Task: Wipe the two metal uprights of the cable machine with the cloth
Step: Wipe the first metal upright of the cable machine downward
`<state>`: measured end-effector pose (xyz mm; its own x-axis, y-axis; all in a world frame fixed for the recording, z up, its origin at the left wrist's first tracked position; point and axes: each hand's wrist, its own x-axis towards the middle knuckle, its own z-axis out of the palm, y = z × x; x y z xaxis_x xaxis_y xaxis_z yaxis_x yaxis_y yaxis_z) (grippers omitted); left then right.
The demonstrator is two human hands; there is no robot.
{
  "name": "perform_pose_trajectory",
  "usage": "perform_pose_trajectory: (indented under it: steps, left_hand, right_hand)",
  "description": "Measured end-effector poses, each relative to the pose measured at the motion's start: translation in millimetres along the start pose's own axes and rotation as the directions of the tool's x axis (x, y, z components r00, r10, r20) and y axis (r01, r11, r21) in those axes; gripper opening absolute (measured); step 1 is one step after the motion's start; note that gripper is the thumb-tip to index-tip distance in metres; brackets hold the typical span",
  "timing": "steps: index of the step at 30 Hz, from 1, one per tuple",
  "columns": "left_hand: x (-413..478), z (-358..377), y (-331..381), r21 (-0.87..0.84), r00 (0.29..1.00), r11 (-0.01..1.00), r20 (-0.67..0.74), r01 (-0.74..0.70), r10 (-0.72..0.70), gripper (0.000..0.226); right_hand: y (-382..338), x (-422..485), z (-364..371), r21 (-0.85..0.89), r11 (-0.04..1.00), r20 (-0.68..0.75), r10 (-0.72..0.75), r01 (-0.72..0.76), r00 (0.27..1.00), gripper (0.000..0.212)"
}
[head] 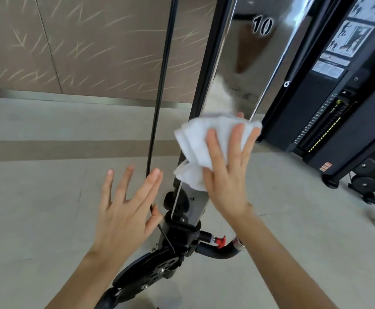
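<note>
Left hand (pixel 124 210) splayed, grip released; right hand (pixel 226 177) flat, pressing crumpled white cloth (pixel 193 141) on mirror-bright upright (pixel 244 63)

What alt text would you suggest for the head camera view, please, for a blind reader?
A person's right hand presses a white cloth flat against a shiny metal upright of a cable machine, marked 10 higher up. The left hand hovers open, fingers spread, beside a black cable; a dark weight stack stands to the right.

Black "10" on chrome upright (pixel 244 63); weight-stack (pixel 322 121) labels unreadable.
</note>
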<state>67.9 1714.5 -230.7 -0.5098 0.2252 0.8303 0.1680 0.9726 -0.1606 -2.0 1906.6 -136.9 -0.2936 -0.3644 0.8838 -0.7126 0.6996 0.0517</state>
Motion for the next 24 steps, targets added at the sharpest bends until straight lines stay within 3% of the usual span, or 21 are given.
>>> perform_pose_trajectory:
  steps: [6,10,14,19,24]
  left_hand:
    - [0.7,-7.2,1.9,0.006,0.999,1.000,0.040,0.015,-0.015,0.058]
    - [0.2,-9.0,4.1,0.016,0.999,1.000,0.041,0.016,-0.016,0.059]
    - [-0.4,-11.4,6.3,0.048,0.999,0.999,0.035,0.003,-0.004,0.061]
    - [-7.8,-20.2,9.9,0.077,0.998,0.997,0.057,0.004,-0.008,0.067]
    - [-4.1,-34.9,25.7,0.132,0.988,0.990,0.138,0.047,-0.066,0.060]
  right_hand:
    - [3.4,120.4,-51.5,-0.052,0.998,-0.210,0.007,-0.018,0.978,0.036]
    - [-2.3,93.4,-34.3,-0.103,0.991,-0.226,0.065,-0.090,0.972,0.047]
    - [-4.9,6.8,3.9,-0.032,0.996,-0.084,0.078,-0.081,0.993,0.051]
    - [-0.7,-88.8,26.4,0.028,0.998,0.043,0.056,-0.057,0.998,0.038]
    - [-12.0,-129.2,-4.9,0.102,0.982,0.325,0.117,-0.158,0.938,0.040]
